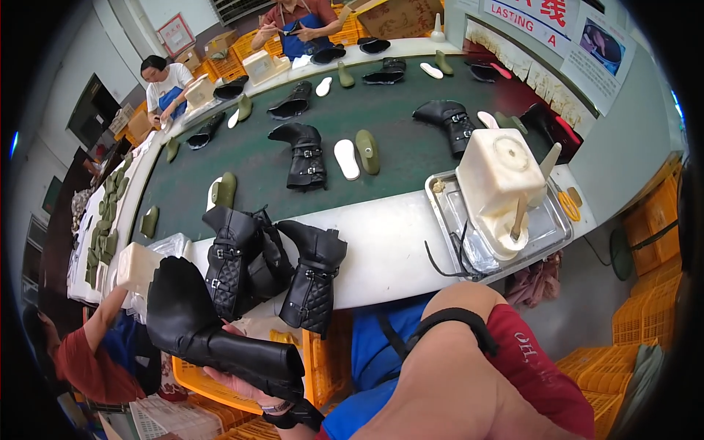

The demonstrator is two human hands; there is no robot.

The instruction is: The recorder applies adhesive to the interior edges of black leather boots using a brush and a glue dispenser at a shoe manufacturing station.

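My left hand [240, 385] is closed round a black leather boot [213, 341], held tilted below the front edge of the white table. Its wide, scalloped top points up and left. My right hand [466, 297], past a black wristband, is near the table's edge; its fingers are hidden. Quilted black boots with buckled straps stand and lean at the table edge, one boot [315, 275] to the right of a cluster of boots [238, 257]. A cream plastic pot [504, 165] with a brush [519, 220] sits in a metal tray [554, 233] on the right.
Across the green belt [249, 165] lie black boots, green lasts [367, 152] and white insoles [346, 160]. Yellow-handled scissors [568, 207] lie by the tray. An orange crate [334, 367] stands below. Co-workers are at the left [92, 359] and the far side [301, 29].
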